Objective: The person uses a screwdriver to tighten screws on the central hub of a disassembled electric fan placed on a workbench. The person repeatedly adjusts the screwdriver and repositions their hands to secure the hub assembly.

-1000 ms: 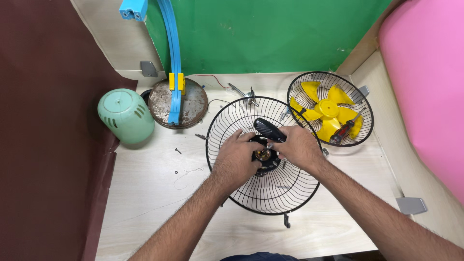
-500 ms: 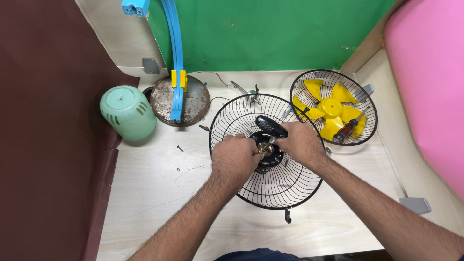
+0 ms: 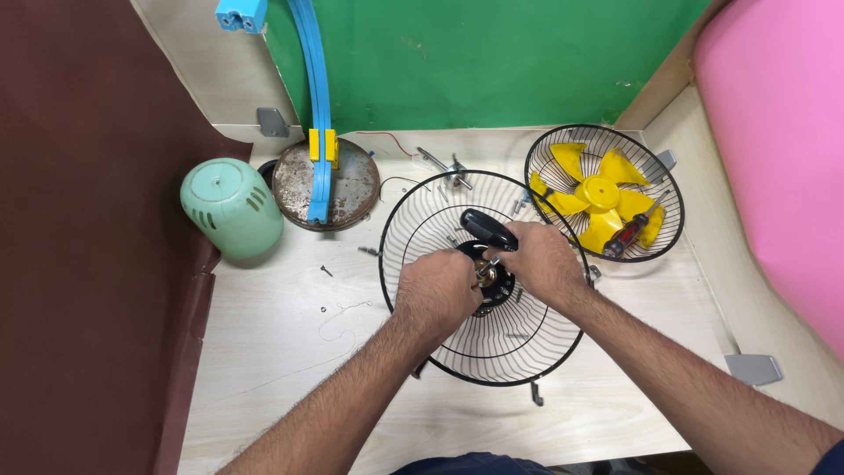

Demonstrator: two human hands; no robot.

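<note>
Head view: both hands meet at the hub of the black wire fan guard (image 3: 492, 352) lying flat on the worktop (image 3: 272, 369). Left hand (image 3: 437, 290) pinches the hub fitting (image 3: 486, 274); right hand (image 3: 541, 259) clasps a black-handled tool (image 3: 488, 230). Judged step: working the centre fastener; steady turning needed.

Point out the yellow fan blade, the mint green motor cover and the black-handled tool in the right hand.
yellow fan blade (image 3: 600, 192), head view, on its round hub.
mint green motor cover (image 3: 230, 207), head view, on its side wall.
black-handled tool (image 3: 489, 230), head view, on the handle above the right hand (image 3: 538, 259).
</note>
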